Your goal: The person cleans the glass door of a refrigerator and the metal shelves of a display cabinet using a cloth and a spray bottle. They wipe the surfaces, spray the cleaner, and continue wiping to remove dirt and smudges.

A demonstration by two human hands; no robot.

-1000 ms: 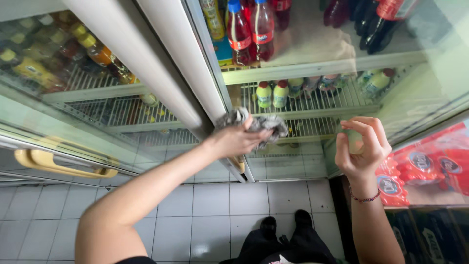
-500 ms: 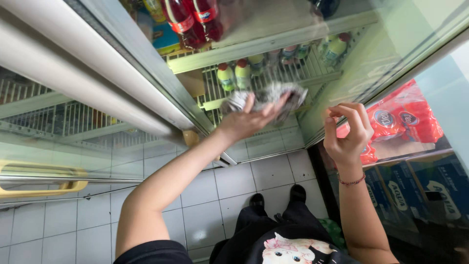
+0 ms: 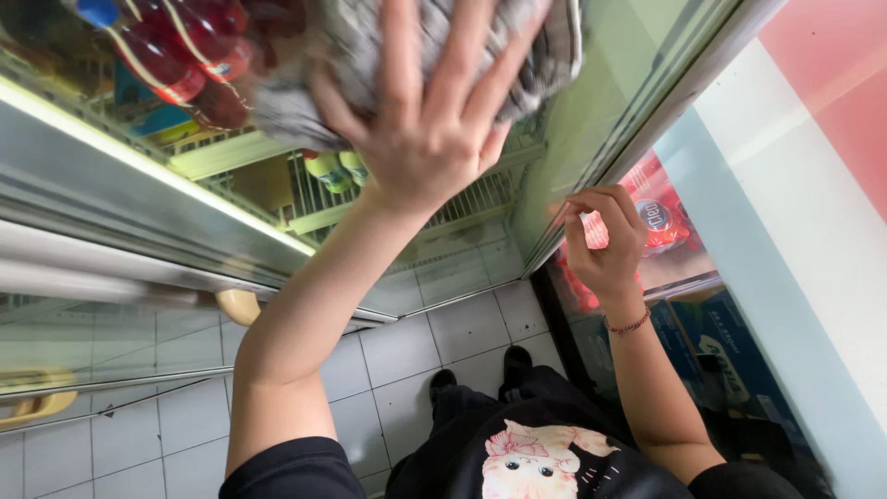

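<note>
My left hand is pressed flat, fingers spread, on a grey checked cloth against the glass door of a drinks fridge, high up and close to the camera. My right hand is lower right, with its fingers curled on the door's edge. It wears a thin red bracelet. Behind the glass are red bottles and green-capped bottles on wire shelves.
A second fridge door with a yellow handle is at the left. Red packs and blue cartons are stacked at the right, beside a pale wall. Grey floor tiles and my black shoes lie below.
My left hand has slid the cloth upward along the glass, toward the camera. My right hand has stayed on the door edge, and the view has tilted.
</note>
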